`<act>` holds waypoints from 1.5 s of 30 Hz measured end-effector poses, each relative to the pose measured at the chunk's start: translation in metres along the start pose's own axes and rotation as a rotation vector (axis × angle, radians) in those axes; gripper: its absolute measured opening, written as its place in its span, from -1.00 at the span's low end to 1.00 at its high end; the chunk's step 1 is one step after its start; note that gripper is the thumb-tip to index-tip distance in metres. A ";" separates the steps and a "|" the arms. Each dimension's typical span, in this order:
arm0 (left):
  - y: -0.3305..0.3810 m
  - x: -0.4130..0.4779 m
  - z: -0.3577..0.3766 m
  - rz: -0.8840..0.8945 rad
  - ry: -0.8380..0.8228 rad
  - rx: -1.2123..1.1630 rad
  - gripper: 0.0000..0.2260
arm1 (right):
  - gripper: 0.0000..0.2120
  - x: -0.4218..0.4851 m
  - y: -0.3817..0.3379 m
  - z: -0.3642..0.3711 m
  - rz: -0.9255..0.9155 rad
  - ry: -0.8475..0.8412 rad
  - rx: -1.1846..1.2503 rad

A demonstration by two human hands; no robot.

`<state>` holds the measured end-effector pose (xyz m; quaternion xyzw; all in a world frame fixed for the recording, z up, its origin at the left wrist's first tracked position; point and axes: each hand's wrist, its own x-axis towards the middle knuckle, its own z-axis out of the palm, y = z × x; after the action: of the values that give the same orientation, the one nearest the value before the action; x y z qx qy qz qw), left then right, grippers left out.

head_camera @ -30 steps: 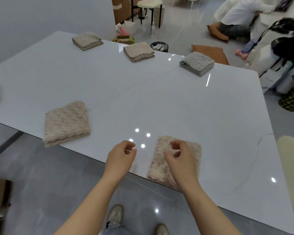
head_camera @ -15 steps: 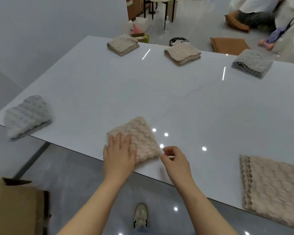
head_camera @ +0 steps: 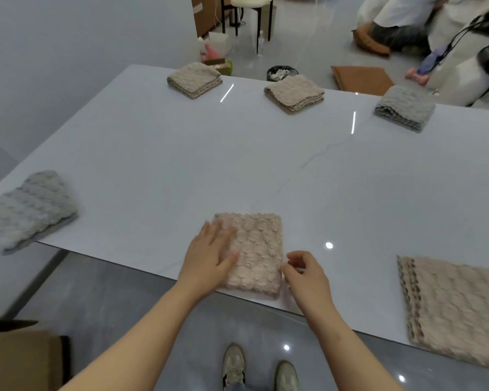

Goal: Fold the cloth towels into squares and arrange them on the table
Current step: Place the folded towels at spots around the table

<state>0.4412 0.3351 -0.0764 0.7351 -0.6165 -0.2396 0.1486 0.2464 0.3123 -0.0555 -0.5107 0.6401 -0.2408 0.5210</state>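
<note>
Towel (head_camera: 254, 249), beige and folded, lies at the table's (head_camera: 181, 153) near edge. Your left hand (head_camera: 206, 258) rests flat on it, fingers straight, likely pinning it so that it cannot slide on the table. Your right hand (head_camera: 308, 275) has its fingers curled at the towel's right side, probably to square it; whether they pinch cloth, I cannot tell.

Right in front of me the pinkish-beige towel (head_camera: 259, 249) has a bubbly, puffed weave; to my left the grey towel (head_camera: 31, 210) shares that pattern, to my right the beige towel (head_camera: 449, 311) too, all on a glossy white, faintly grey-veined tabletop (head_camera: 181, 165)
</note>
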 end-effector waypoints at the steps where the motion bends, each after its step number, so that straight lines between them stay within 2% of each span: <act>1: 0.003 0.000 0.004 -0.063 0.036 0.011 -0.23 | -0.84 0.001 0.001 -0.002 0.002 0.008 -0.001; 3: 0.011 -0.002 0.016 -0.134 -0.003 0.123 -0.30 | -0.83 0.004 0.002 -0.007 0.008 0.020 0.006; 5: 0.020 -0.004 0.025 -0.118 -0.042 0.190 -0.34 | -0.83 0.005 0.003 -0.010 0.021 0.020 0.025; 9: 0.029 -0.006 0.031 -0.025 -0.073 0.237 -0.22 | -0.87 0.007 0.006 -0.015 0.037 0.030 0.063; 13: 0.025 -0.007 0.026 -0.031 -0.046 0.267 -0.24 | -0.80 0.009 0.007 -0.015 0.050 0.014 0.078; 17: 0.018 -0.008 0.018 -0.061 -0.021 0.262 -0.25 | -0.76 0.005 0.006 -0.007 0.038 -0.072 0.057; 20: 0.019 -0.012 0.013 -0.073 0.058 0.278 -0.28 | -0.77 0.004 0.003 -0.002 0.019 -0.095 0.034; 22: 0.025 -0.018 0.012 0.048 0.137 0.316 -0.39 | -0.78 0.007 0.001 -0.003 0.035 -0.088 0.048; 24: 0.033 -0.026 0.022 0.230 0.090 0.406 -0.45 | -0.79 0.009 0.002 -0.008 0.059 -0.055 0.081; 26: 0.038 -0.031 0.036 0.314 0.008 0.480 -0.42 | -0.81 0.011 0.003 -0.014 0.065 -0.023 0.101; 29: 0.041 -0.031 0.049 0.277 -0.056 0.527 -0.39 | -0.82 0.010 0.005 -0.020 0.069 -0.011 0.127; 35: 0.041 -0.025 0.050 0.202 -0.061 0.515 -0.40 | -0.84 0.010 0.008 -0.024 0.085 -0.012 0.164; 40: 0.041 -0.033 0.052 0.214 -0.067 0.523 -0.41 | -0.85 0.009 0.009 -0.025 0.088 -0.033 0.163; 45: 0.059 -0.034 0.042 0.170 0.051 0.421 -0.57 | -0.86 0.010 0.009 -0.025 0.097 -0.036 0.163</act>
<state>0.3654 0.3599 -0.0763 0.7011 -0.7088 -0.0738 0.0269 0.2207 0.3008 -0.0586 -0.4394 0.6328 -0.2575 0.5833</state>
